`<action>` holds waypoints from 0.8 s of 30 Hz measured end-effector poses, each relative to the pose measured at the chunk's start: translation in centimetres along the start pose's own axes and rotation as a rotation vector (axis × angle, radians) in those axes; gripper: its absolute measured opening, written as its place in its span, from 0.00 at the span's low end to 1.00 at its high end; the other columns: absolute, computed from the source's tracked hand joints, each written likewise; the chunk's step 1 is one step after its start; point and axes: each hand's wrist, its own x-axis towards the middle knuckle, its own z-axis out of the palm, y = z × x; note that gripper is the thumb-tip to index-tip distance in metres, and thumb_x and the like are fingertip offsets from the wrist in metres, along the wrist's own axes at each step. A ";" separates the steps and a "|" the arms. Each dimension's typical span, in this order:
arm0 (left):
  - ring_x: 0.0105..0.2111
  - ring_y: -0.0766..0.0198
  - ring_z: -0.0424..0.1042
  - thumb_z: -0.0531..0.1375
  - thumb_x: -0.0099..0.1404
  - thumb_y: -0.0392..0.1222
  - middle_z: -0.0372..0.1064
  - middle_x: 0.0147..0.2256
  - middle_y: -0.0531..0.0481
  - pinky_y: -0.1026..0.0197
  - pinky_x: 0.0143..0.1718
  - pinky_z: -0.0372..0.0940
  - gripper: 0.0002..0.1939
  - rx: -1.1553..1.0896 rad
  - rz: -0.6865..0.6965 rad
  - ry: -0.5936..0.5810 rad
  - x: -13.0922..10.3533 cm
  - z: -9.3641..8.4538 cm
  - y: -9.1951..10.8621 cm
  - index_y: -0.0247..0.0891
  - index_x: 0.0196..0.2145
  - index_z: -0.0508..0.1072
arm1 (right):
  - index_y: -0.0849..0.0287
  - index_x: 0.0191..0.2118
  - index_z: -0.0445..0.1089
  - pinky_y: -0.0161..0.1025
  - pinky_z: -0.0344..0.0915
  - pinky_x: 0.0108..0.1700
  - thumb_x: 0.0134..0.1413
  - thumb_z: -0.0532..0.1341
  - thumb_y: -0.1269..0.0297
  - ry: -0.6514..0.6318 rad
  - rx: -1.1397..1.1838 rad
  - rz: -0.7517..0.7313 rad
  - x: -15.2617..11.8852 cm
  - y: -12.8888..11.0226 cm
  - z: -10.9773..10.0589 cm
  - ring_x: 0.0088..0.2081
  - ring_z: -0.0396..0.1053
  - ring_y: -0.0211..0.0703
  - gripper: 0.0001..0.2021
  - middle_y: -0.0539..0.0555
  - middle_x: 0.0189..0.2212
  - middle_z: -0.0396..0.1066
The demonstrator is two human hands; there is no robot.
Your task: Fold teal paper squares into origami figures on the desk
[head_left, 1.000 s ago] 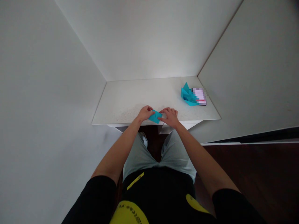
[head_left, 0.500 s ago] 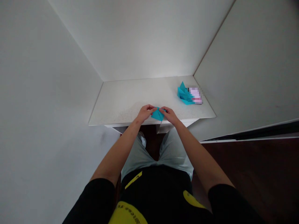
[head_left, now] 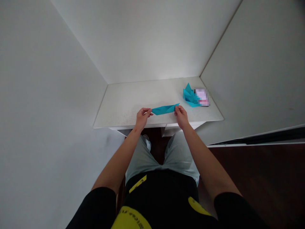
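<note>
fingers of two hands on one paper

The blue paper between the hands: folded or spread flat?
Folded: the blue paper forms a narrow, creased strip, held between the left hand and right hand.

Blue paper strip: 9 o'clock end part-hidden by L hand, 3 o'clock end by R hand. Item btwn 2 & 3 o'clock pixelated, can't ID; blur also eats part of blue folded paper. Shirt print btwn 6 & 7 cut by btm edge, lettering illeg. Sleeves at 7 and ~4:30 also cut.
</note>
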 end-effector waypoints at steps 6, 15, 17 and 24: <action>0.48 0.59 0.79 0.66 0.71 0.49 0.80 0.49 0.44 0.56 0.51 0.71 0.12 0.284 0.208 -0.026 -0.8 -2.5 0.4 0.41 0.47 0.75 | 0.49 0.36 0.66 0.42 0.67 0.36 0.54 0.61 0.24 -0.057 -0.075 -0.006 -0.2 -0.4 0.1 0.30 0.62 0.43 0.30 0.47 0.27 0.61; 0.60 0.42 0.72 0.79 0.57 0.52 0.76 0.59 0.40 0.46 0.64 0.62 0.26 0.833 0.475 -0.420 -0.2 1.3 5.0 0.43 0.49 0.79 | 0.51 0.36 0.69 0.41 0.61 0.33 0.55 0.63 0.28 -0.165 -0.103 -0.019 -0.7 -0.8 0.0 0.30 0.60 0.43 0.27 0.47 0.26 0.60; 0.52 0.48 0.78 0.74 0.64 0.49 0.80 0.49 0.44 0.52 0.57 0.68 0.15 0.784 0.363 -0.454 0.6 1.9 4.7 0.43 0.46 0.79 | 0.50 0.37 0.68 0.41 0.61 0.33 0.56 0.62 0.28 -0.161 -0.126 -0.011 -0.8 -0.8 0.0 0.32 0.61 0.45 0.27 0.47 0.27 0.61; 0.44 0.54 0.79 0.71 0.67 0.41 0.81 0.45 0.47 0.55 0.50 0.69 0.20 0.664 0.280 -0.386 1.4 1.8 2.9 0.46 0.55 0.74 | 0.48 0.38 0.59 0.41 0.64 0.34 0.53 0.63 0.33 -0.148 -0.139 -0.015 -0.3 -0.1 0.5 0.31 0.62 0.44 0.25 0.46 0.29 0.60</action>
